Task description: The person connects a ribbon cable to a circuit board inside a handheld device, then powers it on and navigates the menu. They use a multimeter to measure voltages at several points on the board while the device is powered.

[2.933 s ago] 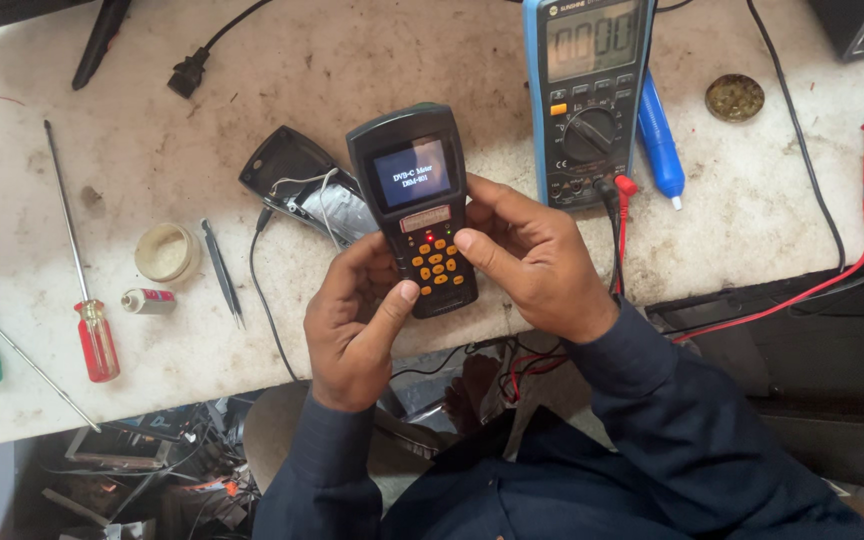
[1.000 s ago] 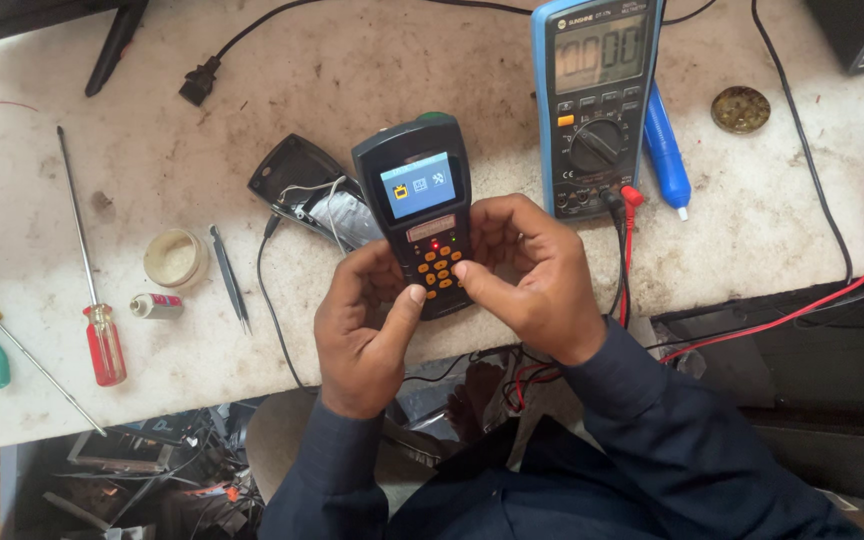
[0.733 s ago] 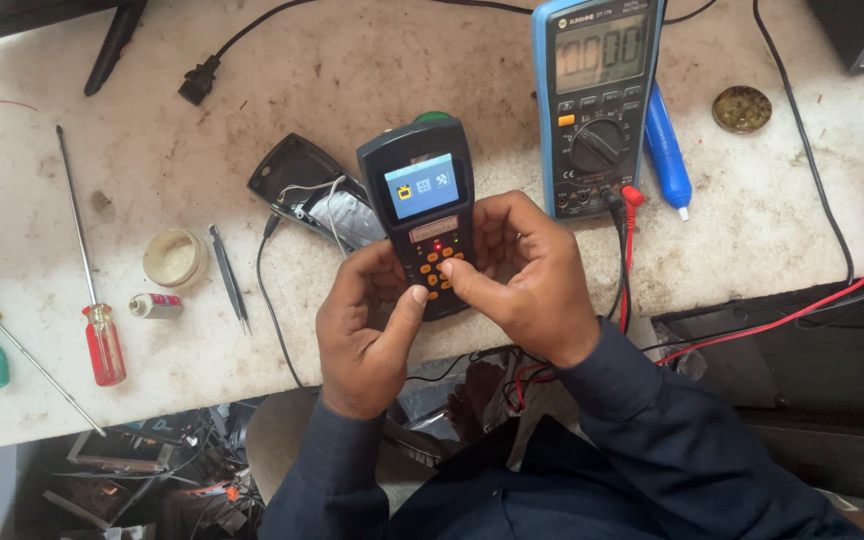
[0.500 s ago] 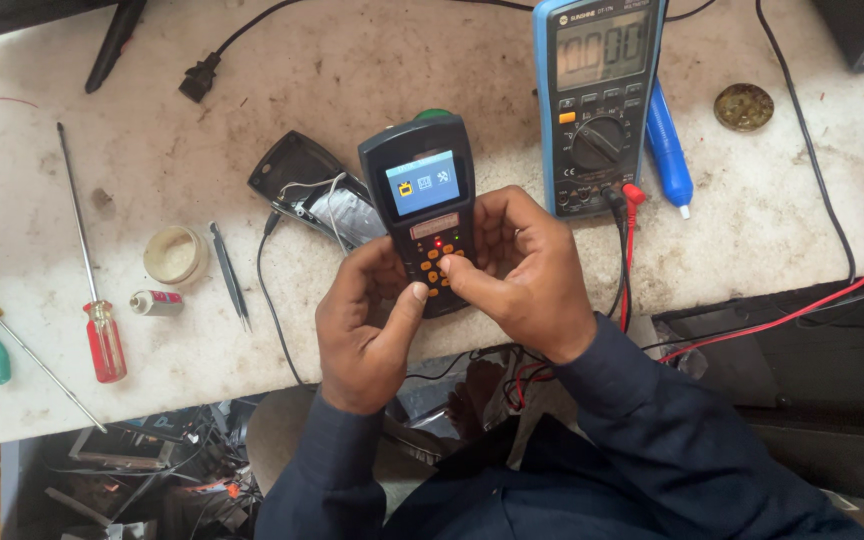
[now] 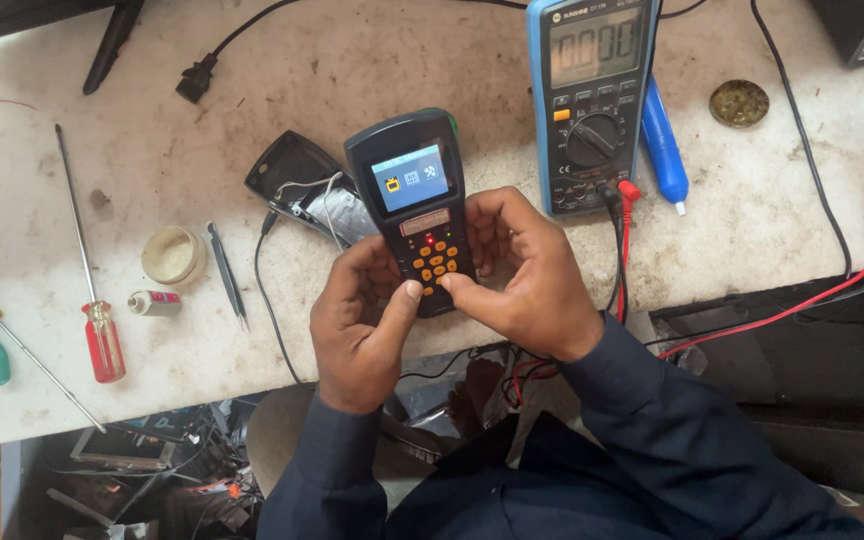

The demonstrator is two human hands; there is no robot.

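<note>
Screen changed to icons, both hands' fingers wrapped around handheld tester (image 5: 415, 210), thumbs on orange keypad (image 5: 434, 268)

Brightness: the white workbench (image 5: 352, 90) was evenly and brightly lit by soft, diffuse light.
Shadows: faint and short beside the tools; the space under the bench was dim.
Glare: the handheld tester's screen (image 5: 409, 177) glowed, still readable.
Focus: sharp throughout, without motion blur.

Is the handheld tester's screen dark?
No, the handheld tester shows a lit blue screen with icons while the left hand and right hand hold it.
</note>
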